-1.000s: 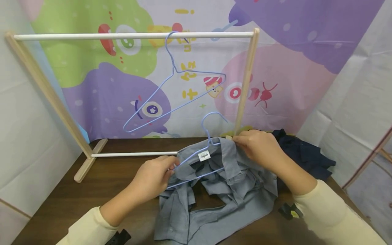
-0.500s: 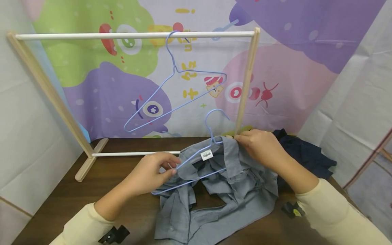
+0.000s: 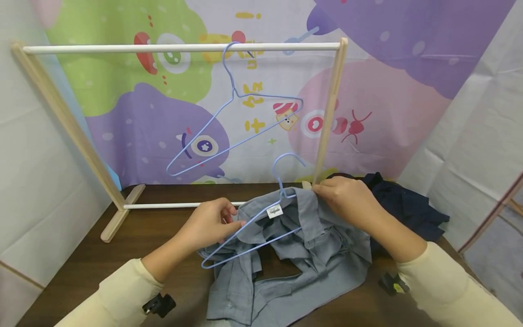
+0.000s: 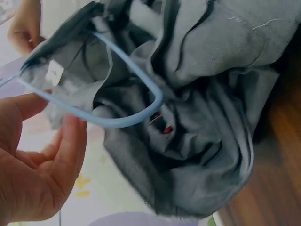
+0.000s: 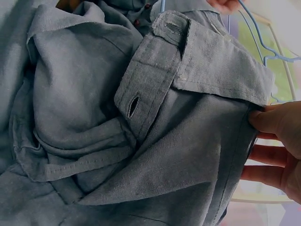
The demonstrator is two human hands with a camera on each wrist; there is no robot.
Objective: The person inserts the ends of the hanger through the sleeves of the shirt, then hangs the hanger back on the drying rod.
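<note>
A grey button-up shirt [image 3: 327, 268] lies bunched on the table, its collar raised with a white label [image 3: 275, 210] inside. A light blue wire hanger [image 3: 245, 249] stands at the collar, hook upward. Its right end is hidden inside the shirt, while its left end shows bare in front of the cloth. My left hand [image 3: 209, 223] holds the hanger's left arm lightly between thumb and fingertips, as the left wrist view also shows with the wire [image 4: 113, 123]. My right hand [image 3: 347, 197] pinches the shirt beside the collar [image 5: 225, 66], other fingers behind the cloth.
Behind stands a wooden rack with a white top rail [image 3: 163, 48], a second blue hanger [image 3: 212, 119] hooked over it. Dark navy cloth [image 3: 408, 206] lies heaped at the right. The rack's lower bar [image 3: 163, 205] runs behind the shirt. A printed backdrop [image 3: 143, 131] hangs at the back.
The hanger's left end has come out of the shirt and swung down toward the front. My left hand loosened, then took the wire again. The right hand keeps its pinch on the shirt.
</note>
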